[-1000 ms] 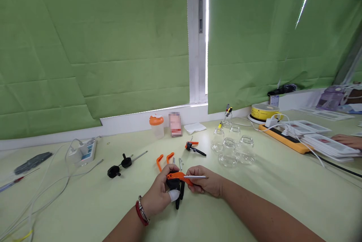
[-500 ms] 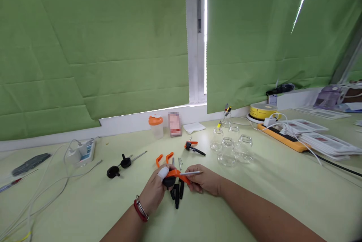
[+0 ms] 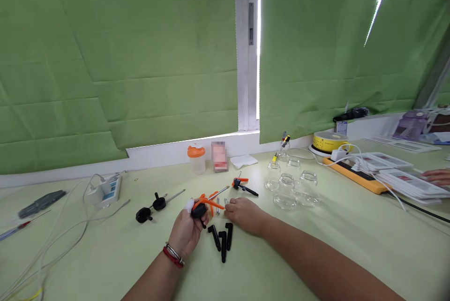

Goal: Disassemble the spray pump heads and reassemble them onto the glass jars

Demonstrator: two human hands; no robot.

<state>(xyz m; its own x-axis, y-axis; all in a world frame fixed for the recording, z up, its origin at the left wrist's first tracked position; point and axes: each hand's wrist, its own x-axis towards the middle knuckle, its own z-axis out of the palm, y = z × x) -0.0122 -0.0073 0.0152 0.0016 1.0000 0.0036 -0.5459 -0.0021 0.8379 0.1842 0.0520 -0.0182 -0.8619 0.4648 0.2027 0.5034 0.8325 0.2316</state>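
My left hand [image 3: 185, 228], with a white wrap on the thumb, grips a part made of a round black knob, orange arms and a metal rod [image 3: 199, 210]. The rod points away to the right. Low over the table, my right hand [image 3: 246, 214] has its fingers bent down at small metal pieces [image 3: 226, 201]; its fingertips are partly hidden. A metal pin [image 3: 218, 206] lies between the hands. Closer to me lie several black crank-like handles [image 3: 223, 245]. A similar black and orange assembly [image 3: 239, 184] rests beyond my right hand.
Two black parts with metal rods [image 3: 159, 202] lie to the left, near a white power strip [image 3: 111, 191]. Several glass jars [image 3: 285, 193] stand right of centre. Behind are an orange-lidded cup [image 3: 197, 160] and an orange power strip [image 3: 355, 174]. Another person's hand [image 3: 438, 176] shows far right.
My right hand has let go of the orange part and moved to the small metal pieces. My left hand has shifted left and up with the part, uncovering the black handles.
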